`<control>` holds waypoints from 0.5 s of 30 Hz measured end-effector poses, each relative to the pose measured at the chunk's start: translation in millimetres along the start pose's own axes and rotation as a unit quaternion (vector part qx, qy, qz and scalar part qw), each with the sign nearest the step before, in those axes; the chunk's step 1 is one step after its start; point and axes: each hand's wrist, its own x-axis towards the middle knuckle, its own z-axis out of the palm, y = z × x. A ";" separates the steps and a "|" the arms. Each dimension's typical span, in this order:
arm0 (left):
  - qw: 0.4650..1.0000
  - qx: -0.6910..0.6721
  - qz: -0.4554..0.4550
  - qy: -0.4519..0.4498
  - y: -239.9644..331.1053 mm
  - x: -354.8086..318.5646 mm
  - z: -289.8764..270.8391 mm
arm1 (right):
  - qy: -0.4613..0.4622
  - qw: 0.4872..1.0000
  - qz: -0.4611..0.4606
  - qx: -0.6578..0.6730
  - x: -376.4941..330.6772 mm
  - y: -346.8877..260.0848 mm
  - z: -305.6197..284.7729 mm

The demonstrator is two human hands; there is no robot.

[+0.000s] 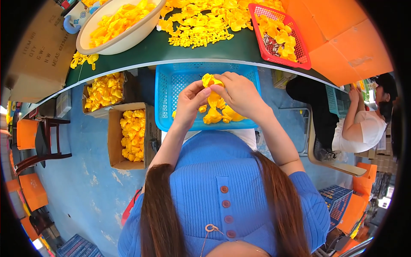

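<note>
Both my hands meet over a blue plastic basket (pixel 165 92) on my lap. Between them is a small yellow plastic part (pixel 209 80), its rounded top showing above the fingers. My left hand (pixel 191 99) pinches it from the left with thumb and forefinger. From the right, my right hand (pixel 240 92) closes on the same part, its thumb pressed against it. The fingers hide much of its shape. Below, several yellow plastic pieces (pixel 212 115) lie in the basket.
On the green table (pixel 180 53) are spread yellow parts (pixel 201 25), a cream bowl (pixel 128 43) and a red basket (pixel 303 47). Cardboard boxes (pixel 112 145) of yellow pieces stand at my left, near a chair (pixel 45 141). Another person (pixel 359 124) sits at the right.
</note>
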 end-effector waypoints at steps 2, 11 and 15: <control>1.000 0.002 0.000 0.007 -0.8 0.3 0.1 | -0.017 1.000 0.001 -0.013 -0.5 -0.4 -4.4; 1.000 0.022 0.015 0.006 -4.9 1.1 -3.2 | -0.057 0.958 0.069 0.272 9.1 10.4 -3.7; 0.998 0.044 -0.001 0.043 -5.0 1.6 -0.8 | -0.045 0.937 0.131 0.321 6.1 10.3 3.9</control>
